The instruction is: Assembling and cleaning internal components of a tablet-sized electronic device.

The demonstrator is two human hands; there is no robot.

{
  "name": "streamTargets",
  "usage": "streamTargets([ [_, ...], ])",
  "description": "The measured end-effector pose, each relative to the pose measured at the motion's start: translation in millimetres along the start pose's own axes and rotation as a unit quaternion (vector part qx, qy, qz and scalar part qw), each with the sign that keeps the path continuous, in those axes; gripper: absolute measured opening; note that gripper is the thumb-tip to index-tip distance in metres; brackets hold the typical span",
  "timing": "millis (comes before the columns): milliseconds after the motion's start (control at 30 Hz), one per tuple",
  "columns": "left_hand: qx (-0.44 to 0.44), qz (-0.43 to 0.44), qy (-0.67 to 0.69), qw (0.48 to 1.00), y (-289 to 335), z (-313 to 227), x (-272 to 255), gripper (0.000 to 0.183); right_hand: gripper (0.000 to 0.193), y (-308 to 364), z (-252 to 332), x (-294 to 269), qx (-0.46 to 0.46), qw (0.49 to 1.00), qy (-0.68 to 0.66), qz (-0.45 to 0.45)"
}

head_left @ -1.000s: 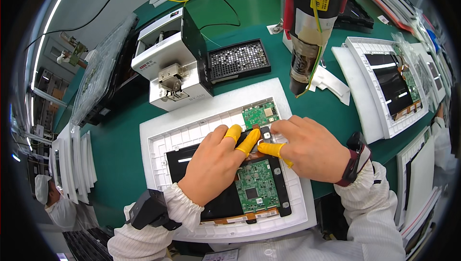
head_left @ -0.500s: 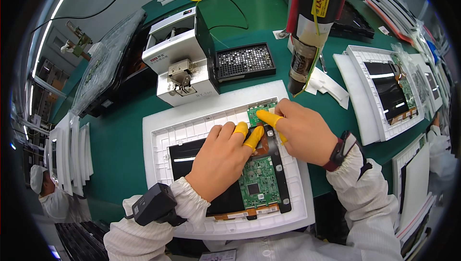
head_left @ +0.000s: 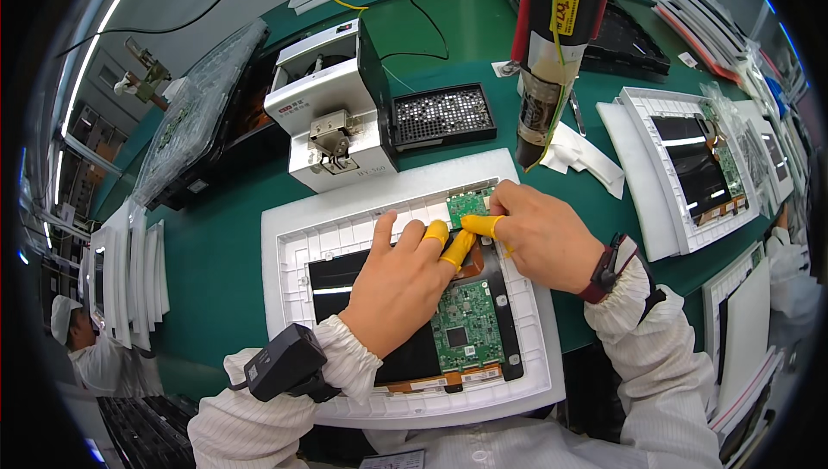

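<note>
A white plastic frame (head_left: pixel 541 365) with a black display panel (head_left: pixel 332 275) in it lies before me on a white foam sheet (head_left: pixel 272 292). At its upper right is a small green circuit board (head_left: pixel 464 203); lower down sits a larger green board (head_left: pixel 479 318). An orange ribbon cable (head_left: pixel 473 265) runs up toward the small board. My left hand (head_left: pixel 397 284) closes two yellow-cotted fingertips on this cable. From the right, my right hand (head_left: pixel 548 240) closes its yellow-cotted fingers at the cable's upper end, by the small board's lower edge. My fingers hide the joint between cable and board.
An electric screwdriver (head_left: pixel 548 81) hangs just beyond my right hand. Behind the frame stand a white machine (head_left: pixel 332 124) and a black perforated tray (head_left: pixel 444 113). Another framed panel (head_left: pixel 690 163) lies at right. White panels (head_left: pixel 129 279) stand at far left, near another person (head_left: pixel 82 340).
My right index fingertip has drawn down from the small board's face to its lower edge. One left finger has lifted and straightened. The view has shifted slightly.
</note>
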State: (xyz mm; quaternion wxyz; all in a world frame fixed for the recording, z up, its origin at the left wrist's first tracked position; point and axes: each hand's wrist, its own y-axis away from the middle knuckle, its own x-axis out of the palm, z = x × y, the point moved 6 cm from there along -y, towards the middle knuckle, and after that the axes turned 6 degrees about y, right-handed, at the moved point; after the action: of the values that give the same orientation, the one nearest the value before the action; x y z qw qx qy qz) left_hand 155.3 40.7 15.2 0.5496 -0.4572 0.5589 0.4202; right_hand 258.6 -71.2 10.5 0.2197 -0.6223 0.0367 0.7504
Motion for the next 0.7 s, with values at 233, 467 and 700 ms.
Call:
streamTargets([
  [233,-0.005,0.006,-0.007,1.0,0,1,2,0.028,0.011,1,0,0,0.006,0.999,-0.015,-0.051],
  [467,-0.006,-0.016,-0.001,1.0,-3,12,-2,0.032,0.013,19,-4,-24,0.035,0.992,-0.025,-0.12],
  [700,-0.009,-0.03,-0.007,0.999,-11,13,1,0.024,0.022,57,7,-37,0.117,0.99,-0.055,-0.058],
])
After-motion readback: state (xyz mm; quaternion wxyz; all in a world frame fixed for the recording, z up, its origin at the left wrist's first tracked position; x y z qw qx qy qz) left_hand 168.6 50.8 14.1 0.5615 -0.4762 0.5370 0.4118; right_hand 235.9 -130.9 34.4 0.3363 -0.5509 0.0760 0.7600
